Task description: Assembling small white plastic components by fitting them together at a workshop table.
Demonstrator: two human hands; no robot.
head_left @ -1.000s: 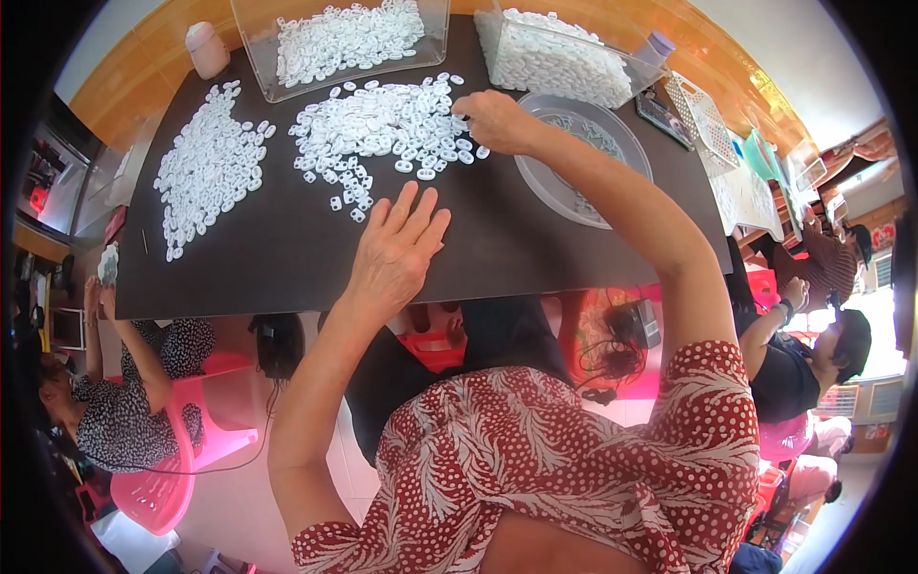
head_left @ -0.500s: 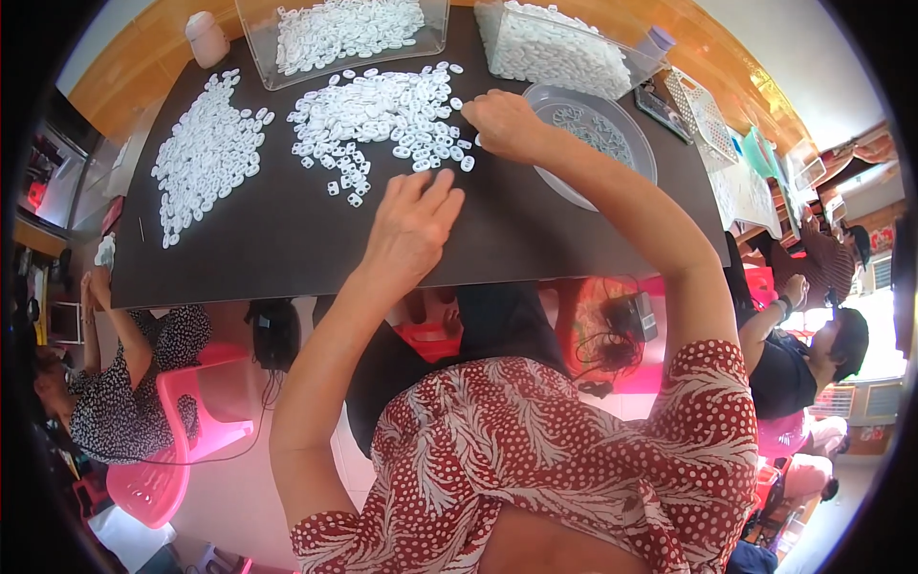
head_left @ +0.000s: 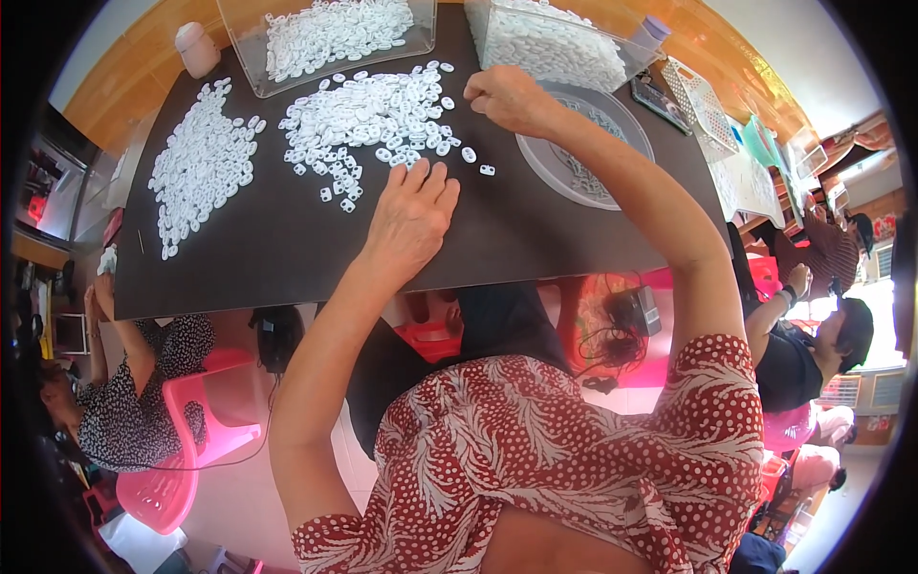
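My left hand (head_left: pixel 413 212) rests at the near edge of the middle pile of small white oval plastic pieces (head_left: pixel 363 115), fingers apart and fingertips by the closest pieces. My right hand (head_left: pixel 512 99) hovers just right of that pile, beside the round tray; its fingers are curled closed, and whatever they hold is hidden. Between the hands, a single white oval piece (head_left: pixel 469 154) and a smaller white two-holed piece (head_left: pixel 488 170) lie apart on the dark table. Small greyish pieces (head_left: pixel 604 124) sit in the round translucent tray (head_left: pixel 620 196), partly covered by my right forearm.
Another white pile (head_left: pixel 203 167) spreads at the left. Two clear bins (head_left: pixel 330 78) (head_left: pixel 626 72) full of white pieces stand at the back. A pinkish bottle (head_left: pixel 197 50), a phone (head_left: pixel 660 103) and a white basket (head_left: pixel 703 115) edge the table. People sit on both sides.
My right hand has lifted slightly away from the table's front. The smaller two-holed piece now shows on the table below it. My left hand has shifted slightly toward the pile, its fingers closer together.
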